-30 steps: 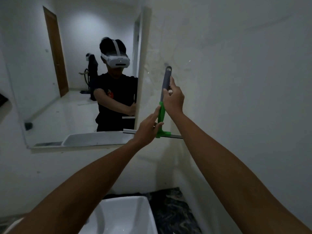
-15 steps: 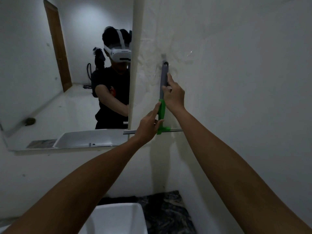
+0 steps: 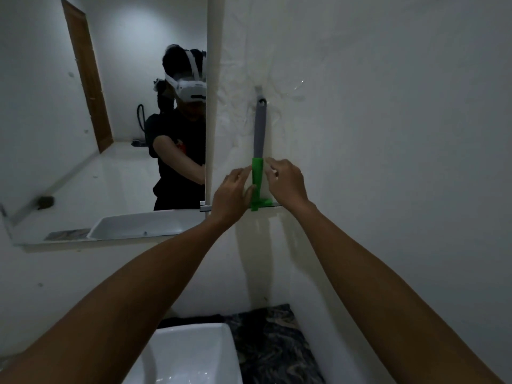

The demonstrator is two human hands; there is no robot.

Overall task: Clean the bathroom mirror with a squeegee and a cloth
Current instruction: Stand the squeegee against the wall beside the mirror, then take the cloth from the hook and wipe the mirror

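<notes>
Green-and-grey squeegee (image 3: 257, 173) is hanging upright from a wall hook (image 3: 259, 91), blade lowermost, beside the mirror's (image 3: 105, 134) right edge. Left hand (image 3: 235, 191) is touching the green neck, fingers relaxed; right hand (image 3: 288, 182) is hovering alongside, empty, equally near.

Both bare forearms reach up and forward from the lower corners, converging near the centre. The left hand (image 3: 232, 193) sits at about nine o'clock of the meeting point, back of the hand toward the camera, fingers loosely bent and pointing to one o'clock — its thumb tip pointing toward three o'clock. The right hand (image 3: 288, 182) lies at three o'clock from it, just beside, wrist angled toward five o'clock, its fingers relaxed and gently curved toward ten o'clock — nothing visibly pinched between them. The two hands do not touch each other.
</notes>
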